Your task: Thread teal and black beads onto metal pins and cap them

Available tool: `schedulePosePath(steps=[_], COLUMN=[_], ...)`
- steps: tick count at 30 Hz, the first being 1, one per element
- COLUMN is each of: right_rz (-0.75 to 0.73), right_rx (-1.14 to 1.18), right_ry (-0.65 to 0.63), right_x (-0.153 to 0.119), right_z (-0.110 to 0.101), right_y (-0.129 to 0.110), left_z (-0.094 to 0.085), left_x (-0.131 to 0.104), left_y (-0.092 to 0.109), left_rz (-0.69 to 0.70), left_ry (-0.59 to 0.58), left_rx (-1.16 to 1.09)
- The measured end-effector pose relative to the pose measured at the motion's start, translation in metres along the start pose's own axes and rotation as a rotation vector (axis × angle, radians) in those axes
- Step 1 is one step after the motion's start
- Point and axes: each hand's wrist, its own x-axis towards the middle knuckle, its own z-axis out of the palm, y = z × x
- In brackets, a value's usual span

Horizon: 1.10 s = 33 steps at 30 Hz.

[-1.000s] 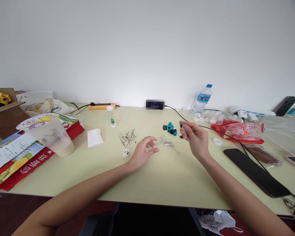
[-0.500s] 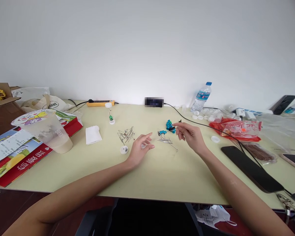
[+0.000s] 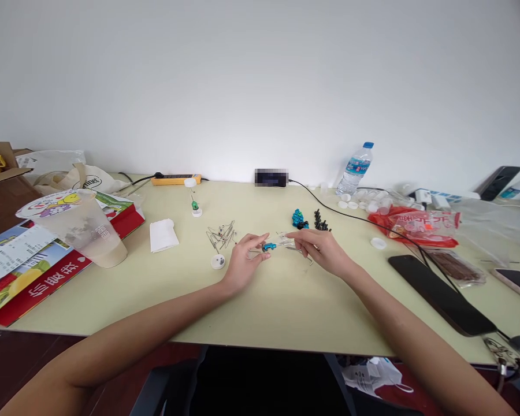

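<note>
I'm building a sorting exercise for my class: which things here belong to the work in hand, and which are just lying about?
Likely in the work:
- blue piece, between left hand and right hand
- blue parts
- black parts
- metal rods

Apparently just lying about:
- drink cup
- water bottle
- red bag
- power strip

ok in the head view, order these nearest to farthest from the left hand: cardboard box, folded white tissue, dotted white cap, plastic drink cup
1. dotted white cap, just left of the left hand
2. folded white tissue, farther left
3. plastic drink cup, left side
4. cardboard box, left edge
</note>
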Motion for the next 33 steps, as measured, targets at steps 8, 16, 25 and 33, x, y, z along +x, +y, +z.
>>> schedulePosePath(steps=[8,16,25,33], right_rz=[-0.011,0.109,0.324,0.487], right_rx=[-0.055,0.18,0.221,-0.233], right_ry=[-0.24,-0.284,0.448,0.169], right_x=[-0.001,-0.002,-0.002,-0.003], right_z=[0.001,0.01,-0.017,-0.016], right_y=[-0.008,-0.01,0.012,0.05], left_z=[0.001,-0.001,-0.001,-0.002], left_x=[0.001,0.002,0.002,0.008], left_y=[0.0,0.002,0.001,-0.013], left_rz=[-0.038,-0.1,-0.291,-0.358], left_ry=[0.089,0.003,-0.078,-0.11], left_rx=[-0.058,-0.06,-0.543,-0.91])
